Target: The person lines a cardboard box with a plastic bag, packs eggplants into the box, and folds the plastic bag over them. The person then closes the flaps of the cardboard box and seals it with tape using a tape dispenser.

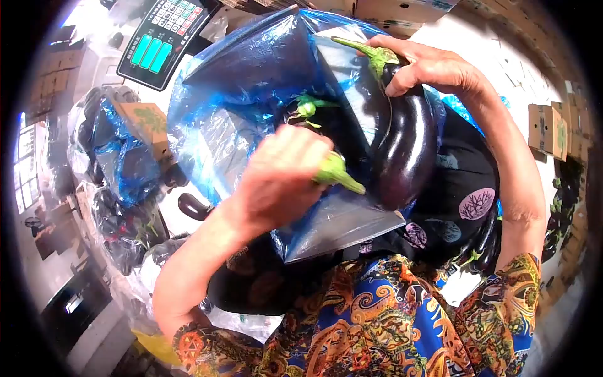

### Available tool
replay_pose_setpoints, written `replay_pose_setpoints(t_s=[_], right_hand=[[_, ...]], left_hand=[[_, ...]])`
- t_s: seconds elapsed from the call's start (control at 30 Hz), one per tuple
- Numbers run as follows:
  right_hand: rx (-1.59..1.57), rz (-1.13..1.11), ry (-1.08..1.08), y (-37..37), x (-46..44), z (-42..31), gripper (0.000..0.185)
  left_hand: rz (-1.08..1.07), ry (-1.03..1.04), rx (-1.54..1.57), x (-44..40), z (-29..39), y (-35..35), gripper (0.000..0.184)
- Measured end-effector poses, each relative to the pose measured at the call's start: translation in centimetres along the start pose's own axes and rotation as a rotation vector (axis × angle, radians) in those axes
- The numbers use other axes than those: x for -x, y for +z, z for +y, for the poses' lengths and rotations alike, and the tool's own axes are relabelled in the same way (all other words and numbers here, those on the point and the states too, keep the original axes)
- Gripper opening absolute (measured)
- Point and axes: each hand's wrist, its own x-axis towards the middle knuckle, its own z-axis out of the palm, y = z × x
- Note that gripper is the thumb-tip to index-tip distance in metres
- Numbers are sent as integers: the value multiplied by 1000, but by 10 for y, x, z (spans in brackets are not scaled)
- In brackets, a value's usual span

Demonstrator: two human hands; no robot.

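Note:
A blue plastic bag (pixel 213 119) lies open before me, with eggplants inside, one showing a green stem (pixel 308 107). My right hand (pixel 427 66) is closed round the top of a large, glossy dark eggplant (pixel 408 144), just below its green cap, at the bag's right side. My left hand (pixel 282 173), somewhat blurred, is closed round an eggplant by its green cap (pixel 339 173); the stem points to the lower right, and the body of this eggplant is hidden by the hand and the bag.
A scale display with keypad (pixel 160 44) stands at the upper left. Filled plastic bags (pixel 125 157) and a small cardboard box (pixel 143 125) lie on the left. One eggplant (pixel 193 206) rests beside the bag. Cardboard boxes (pixel 548 131) and more eggplants (pixel 565 198) are on the right.

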Motion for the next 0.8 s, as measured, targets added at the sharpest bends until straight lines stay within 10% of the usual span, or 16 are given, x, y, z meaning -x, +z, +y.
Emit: replay_pose_setpoints(t_s=[0.8], right_hand=[[224,-10,9,-25,28,-24,77]], left_hand=[[-173,350,-1,-12,-12,63,30]])
